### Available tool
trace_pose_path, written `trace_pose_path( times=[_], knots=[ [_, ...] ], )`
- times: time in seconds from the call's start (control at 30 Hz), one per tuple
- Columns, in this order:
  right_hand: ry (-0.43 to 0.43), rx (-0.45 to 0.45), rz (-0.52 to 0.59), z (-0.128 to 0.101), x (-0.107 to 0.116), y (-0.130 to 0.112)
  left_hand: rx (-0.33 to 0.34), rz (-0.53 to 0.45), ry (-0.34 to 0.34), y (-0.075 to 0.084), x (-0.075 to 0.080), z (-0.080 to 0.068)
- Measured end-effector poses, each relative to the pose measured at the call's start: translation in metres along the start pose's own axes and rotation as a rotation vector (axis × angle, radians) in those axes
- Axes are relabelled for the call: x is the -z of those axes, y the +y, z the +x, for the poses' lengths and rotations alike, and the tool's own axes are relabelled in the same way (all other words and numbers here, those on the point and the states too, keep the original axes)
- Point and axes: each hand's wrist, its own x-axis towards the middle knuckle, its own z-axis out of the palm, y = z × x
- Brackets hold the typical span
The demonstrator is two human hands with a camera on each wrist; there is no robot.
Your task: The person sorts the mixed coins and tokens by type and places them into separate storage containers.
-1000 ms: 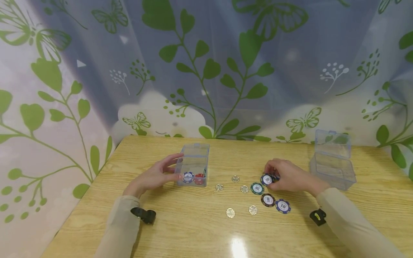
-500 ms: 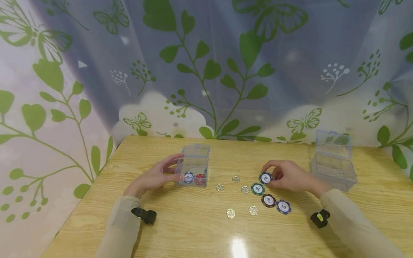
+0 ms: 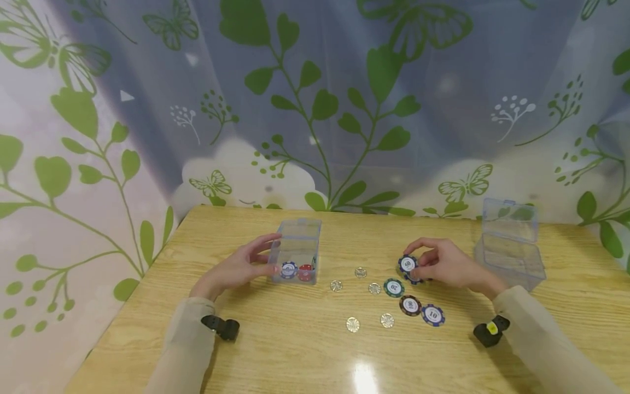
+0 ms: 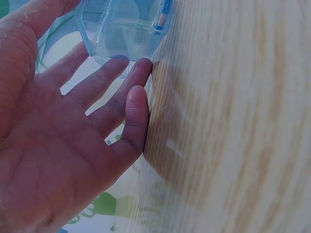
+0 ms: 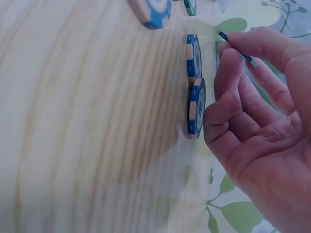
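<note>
On the wooden bench [image 3: 295, 350], the left hand [image 3: 231, 271] rests against the side of a clear plastic box [image 3: 296, 250], fingers [image 4: 121, 80] straight and relaxed, touching its wall. Inside the box lie a blue chip [image 3: 288, 269] and a red chip [image 3: 305, 272]. Right of centre, the right hand [image 3: 445, 265] pinches a blue-edged chip [image 3: 407, 264] between thumb and curled fingers [image 5: 233, 73], lifted just above the bench; its white label is too small to read surely. Just below it lie a green chip marked 20 [image 3: 394, 287], a dark chip [image 3: 409, 305] and a blue chip marked 10 [image 3: 432, 314]. Silver coins [image 3: 351, 324] are scattered between. A second clear box [image 3: 509, 243] stands open, lid raised, beside the right hand.
</note>
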Motion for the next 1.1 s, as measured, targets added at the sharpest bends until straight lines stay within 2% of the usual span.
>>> trace_pose_path(
  times=[0.47, 0.8, 1.1],
  knots=[
    [0.060, 0.005, 0.145, 0.007, -0.004, -0.003, 0.003, 0.018, 0.003, 0.002, 0.000, 0.000],
    [0.114, 0.028, 0.171, 0.014, -0.013, -0.017, 0.004, 0.020, 0.009, 0.002, 0.000, -0.001],
    [0.109, 0.064, 0.214, 0.028, -0.026, -0.029, -0.003, 0.016, 0.003, 0.001, 0.000, 0.000]
  ],
)
